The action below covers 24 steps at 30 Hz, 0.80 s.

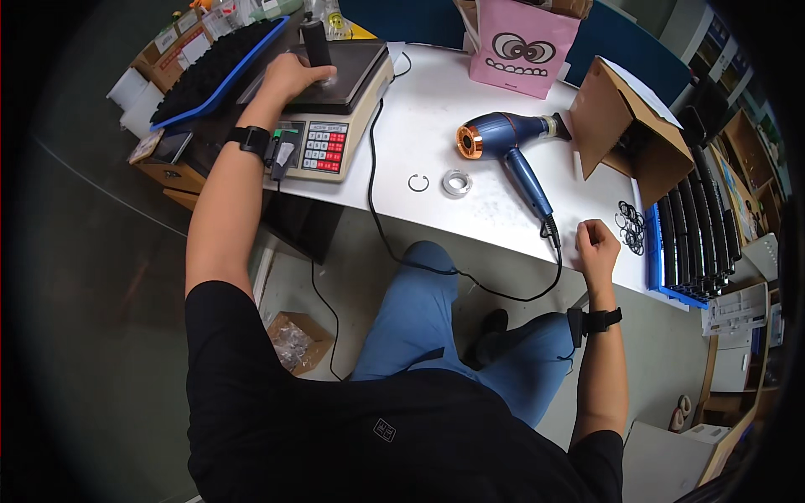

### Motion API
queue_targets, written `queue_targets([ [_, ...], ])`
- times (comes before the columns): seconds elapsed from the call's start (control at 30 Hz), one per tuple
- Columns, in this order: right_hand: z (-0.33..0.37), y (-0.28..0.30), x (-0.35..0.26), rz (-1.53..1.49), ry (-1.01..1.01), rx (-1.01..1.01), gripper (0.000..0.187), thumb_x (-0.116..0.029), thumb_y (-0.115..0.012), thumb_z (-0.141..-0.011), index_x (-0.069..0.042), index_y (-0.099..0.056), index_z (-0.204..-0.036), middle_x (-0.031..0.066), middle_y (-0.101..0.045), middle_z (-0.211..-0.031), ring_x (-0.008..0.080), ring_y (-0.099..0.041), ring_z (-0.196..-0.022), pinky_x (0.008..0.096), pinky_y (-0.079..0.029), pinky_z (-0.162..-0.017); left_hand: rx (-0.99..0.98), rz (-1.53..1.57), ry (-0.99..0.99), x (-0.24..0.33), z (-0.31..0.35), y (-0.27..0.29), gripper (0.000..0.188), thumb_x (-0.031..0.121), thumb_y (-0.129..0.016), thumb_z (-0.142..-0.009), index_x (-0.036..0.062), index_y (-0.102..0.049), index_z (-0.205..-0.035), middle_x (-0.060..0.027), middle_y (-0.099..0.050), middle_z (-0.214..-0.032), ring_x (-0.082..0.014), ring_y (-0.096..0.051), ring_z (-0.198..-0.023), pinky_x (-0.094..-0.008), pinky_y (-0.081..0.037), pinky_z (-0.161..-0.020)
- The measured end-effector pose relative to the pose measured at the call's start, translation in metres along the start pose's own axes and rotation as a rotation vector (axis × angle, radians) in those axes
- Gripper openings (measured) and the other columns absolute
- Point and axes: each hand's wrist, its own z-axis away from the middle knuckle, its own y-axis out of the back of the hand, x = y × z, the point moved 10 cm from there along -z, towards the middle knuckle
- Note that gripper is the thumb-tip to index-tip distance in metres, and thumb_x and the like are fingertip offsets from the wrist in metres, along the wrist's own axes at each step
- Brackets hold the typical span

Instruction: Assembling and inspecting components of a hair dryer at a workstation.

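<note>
My left hand [291,79] reaches over the scale [366,77] at the back left. Its fingers are closed at the base of an upright black cylinder [314,44], with the thumb across the front; the far fingertips are hidden. At the table's front edge on the right, my right hand [596,241] is loosely curled, with nothing visible in it. A ring of black O-ring-like loops [631,227] lies beside it. Between the hands are a blue hair dryer [521,155], a silvery round ring [457,183] and a thin open snap ring [418,183].
A black cord [375,193] hangs over the white table's [423,109] front edge above my knees. At the back stands a pink bag [521,50]; an open cardboard box [629,126] is right of it. Blue-edged trays with black parts flank both sides. Another box [299,341] sits on the floor.
</note>
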Motion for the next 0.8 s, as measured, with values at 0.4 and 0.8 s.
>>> queue_targets([
  [0.4,0.0,-0.003,0.003,0.003,0.004,-0.023,0.02,-0.016,-0.07,-0.097,0.003,-0.07,-0.09,0.0015,-0.065,-0.07,0.0051,-0.055,-0.064,0.0234,-0.045,-0.061,0.05,0.155,-0.098,-0.038,0.014,0.086,0.047,0.033,-0.084,-0.085,-0.0012,-0.077,-0.117,-0.0127,-0.077,-0.102,-0.0194,-0.072,-0.093,-0.032,-0.055,-0.087],
  [0.8,-0.002,-0.004,0.012,-0.04,-0.006,-0.036,0.018,-0.013,-0.069,-0.099,0.003,-0.069,-0.09,-0.0008,-0.063,-0.071,0.0042,-0.053,-0.064,0.0219,-0.042,-0.06,0.071,0.142,-0.153,-0.051,-0.006,0.063,0.046,0.031,-0.085,-0.085,-0.002,-0.077,-0.115,-0.0145,-0.078,-0.104,-0.0236,-0.073,-0.096,-0.0347,-0.055,-0.09],
])
